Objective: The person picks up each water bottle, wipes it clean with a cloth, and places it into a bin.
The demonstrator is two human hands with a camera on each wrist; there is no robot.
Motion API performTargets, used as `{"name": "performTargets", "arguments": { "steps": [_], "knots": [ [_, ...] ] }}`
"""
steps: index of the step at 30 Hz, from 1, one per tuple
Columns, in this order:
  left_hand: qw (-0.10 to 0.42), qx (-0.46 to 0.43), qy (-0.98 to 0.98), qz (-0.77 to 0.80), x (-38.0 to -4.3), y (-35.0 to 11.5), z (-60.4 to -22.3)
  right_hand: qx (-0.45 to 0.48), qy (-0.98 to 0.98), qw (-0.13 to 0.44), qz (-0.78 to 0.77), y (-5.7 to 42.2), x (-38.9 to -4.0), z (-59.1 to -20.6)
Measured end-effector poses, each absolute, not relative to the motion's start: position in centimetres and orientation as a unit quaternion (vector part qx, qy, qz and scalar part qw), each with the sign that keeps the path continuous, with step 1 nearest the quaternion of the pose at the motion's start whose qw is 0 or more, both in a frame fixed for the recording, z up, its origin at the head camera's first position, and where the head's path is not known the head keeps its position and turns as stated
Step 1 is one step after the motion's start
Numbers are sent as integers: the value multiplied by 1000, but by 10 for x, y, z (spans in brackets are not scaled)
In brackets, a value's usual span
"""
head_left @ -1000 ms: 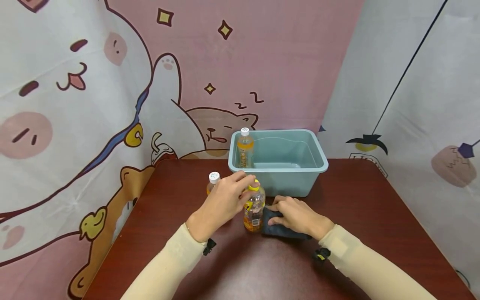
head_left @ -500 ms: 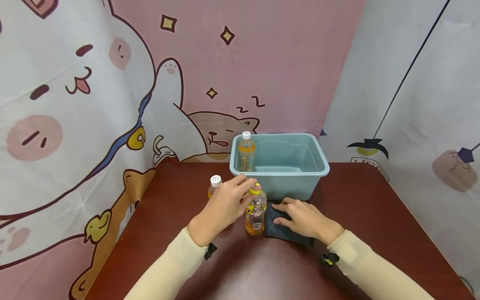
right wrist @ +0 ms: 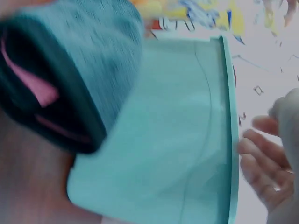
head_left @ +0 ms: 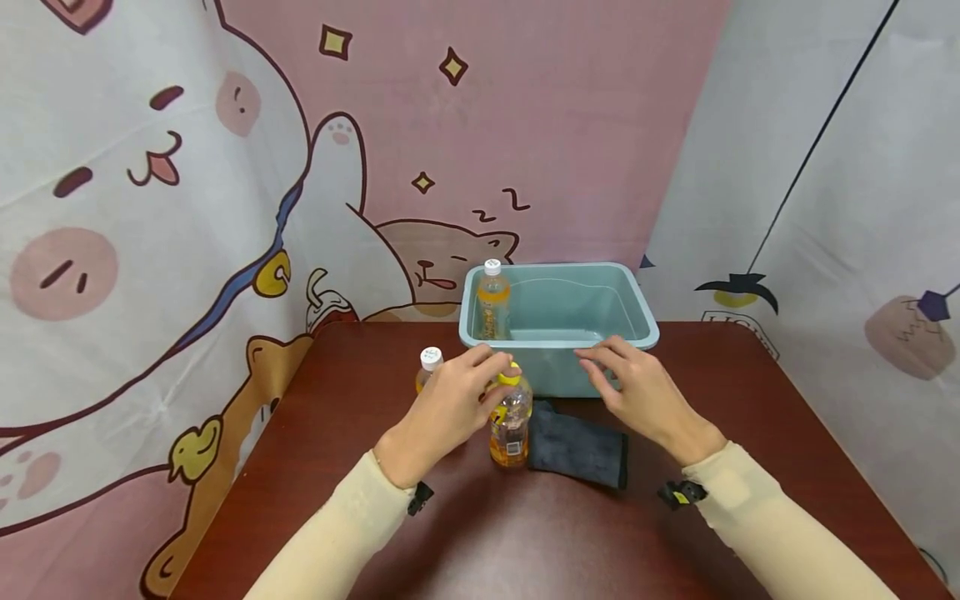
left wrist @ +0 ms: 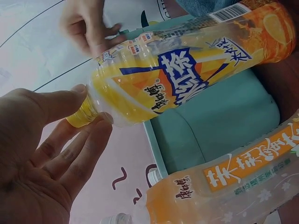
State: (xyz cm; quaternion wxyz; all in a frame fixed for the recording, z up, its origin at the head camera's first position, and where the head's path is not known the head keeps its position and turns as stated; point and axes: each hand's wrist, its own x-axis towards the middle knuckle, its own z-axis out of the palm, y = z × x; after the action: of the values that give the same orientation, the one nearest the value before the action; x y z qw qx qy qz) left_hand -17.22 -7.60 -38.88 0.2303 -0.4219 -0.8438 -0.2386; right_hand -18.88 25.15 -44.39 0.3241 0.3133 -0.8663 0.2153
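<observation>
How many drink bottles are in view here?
3: a white-capped bottle inside the tub, a yellow-capped bottle pinched by the left hand, and a partly hidden bottle behind that hand. Others could be hidden.

The yellow-capped bottle (left wrist: 187,74) reads 康師傅 and 红茶, the orange-labelled bottle (left wrist: 224,186) 康師傅 and 茉莉蜜, and the printed backdrop (head_left: 570,150) shows two Zs.

Head looks forward-down; nearer wrist views share the tub (head_left: 557,372).

tub (head_left: 558,373) on the worktop (head_left: 480,542), one bottle (head_left: 493,310) inside left; another bottle (head_left: 513,423) out front, between a third bottle (head_left: 430,361) and cloth (head_left: 579,451)
</observation>
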Motion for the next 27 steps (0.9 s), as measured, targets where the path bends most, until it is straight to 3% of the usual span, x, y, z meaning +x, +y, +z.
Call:
{"name": "performTargets", "arguments": {
  "steps": [3, 6, 11, 20, 27],
  "knots": [
    [225, -419, -847, -238, -173, -76, -389, 291, -858, 362, 220, 263, -198, -437],
    [222, -418, -849, -236, -173, -75, -388, 246, -875, 359, 212, 273, -205, -433],
    [219, -420, -852, -224, -172, -73, -386, 177, -923, 294, 174, 288, -215, -436],
    [228, -438, -846, -202, -173, -69, -380, 112, -972, 118, 171, 301, -224, -443],
    [214, -444, -845, -206, -174, -68, -356, 102, -976, 85, 175, 301, -226, -439]
  ]
}}
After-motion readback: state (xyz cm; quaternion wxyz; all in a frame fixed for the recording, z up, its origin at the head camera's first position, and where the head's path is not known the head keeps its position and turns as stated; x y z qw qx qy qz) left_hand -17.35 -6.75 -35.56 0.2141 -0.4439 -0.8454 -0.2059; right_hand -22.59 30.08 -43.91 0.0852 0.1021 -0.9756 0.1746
